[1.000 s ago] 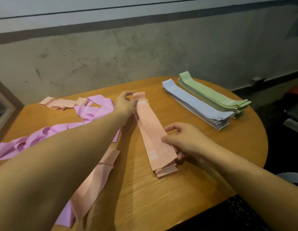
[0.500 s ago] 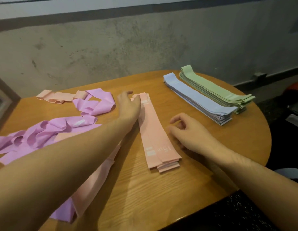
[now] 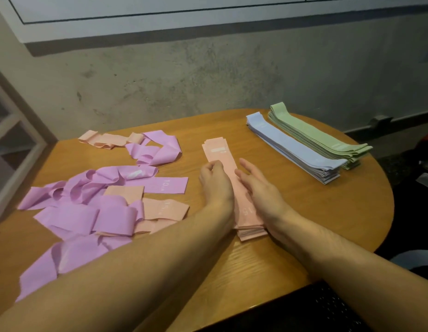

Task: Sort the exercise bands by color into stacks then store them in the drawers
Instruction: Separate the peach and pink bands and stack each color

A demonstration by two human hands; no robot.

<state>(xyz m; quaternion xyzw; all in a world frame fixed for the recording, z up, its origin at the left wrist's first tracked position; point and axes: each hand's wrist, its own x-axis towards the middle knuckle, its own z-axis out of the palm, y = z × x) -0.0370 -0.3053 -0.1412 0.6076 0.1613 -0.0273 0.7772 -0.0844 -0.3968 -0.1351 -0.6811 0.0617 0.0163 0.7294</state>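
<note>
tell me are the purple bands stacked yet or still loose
Still loose. The purple bands lie twisted and mixed with peach ones at the table's left, unlike the squared peach stack between both hands.

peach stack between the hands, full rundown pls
The peach stack is a flat pile of thin, rubbery-looking bands, edges nearly flush, lying on the wooden table and running away from the person. Pale print marks the top band. The left hand and right hand press its long sides.
</note>
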